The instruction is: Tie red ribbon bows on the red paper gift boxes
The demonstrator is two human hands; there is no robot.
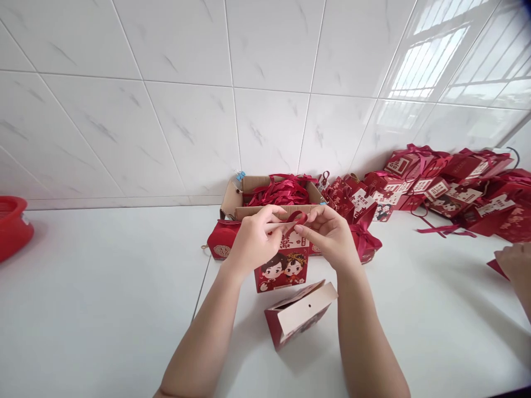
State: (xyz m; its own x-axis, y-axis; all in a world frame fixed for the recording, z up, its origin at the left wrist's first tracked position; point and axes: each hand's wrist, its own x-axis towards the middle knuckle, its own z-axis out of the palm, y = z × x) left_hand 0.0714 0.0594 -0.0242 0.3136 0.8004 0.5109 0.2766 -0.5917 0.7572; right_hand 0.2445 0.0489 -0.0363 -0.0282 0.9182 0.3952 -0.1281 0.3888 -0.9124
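Observation:
At the top of a red gift box printed with a cartoon couple, both my hands are closed. My left hand pinches the white upper edge of this box. With thumb and fingers, my right hand grips a looped red ribbon at the same edge. The fingers partly hide where ribbon and box meet. Nearer to me, a second gift box stands tilted on the white table, its pale flap showing a small hole.
Behind my hands, a cardboard box holds red ribbons. Several finished red boxes are piled at the right against the tiled wall. A red plastic basket is at far left. Another person's hand holds something red at the right edge.

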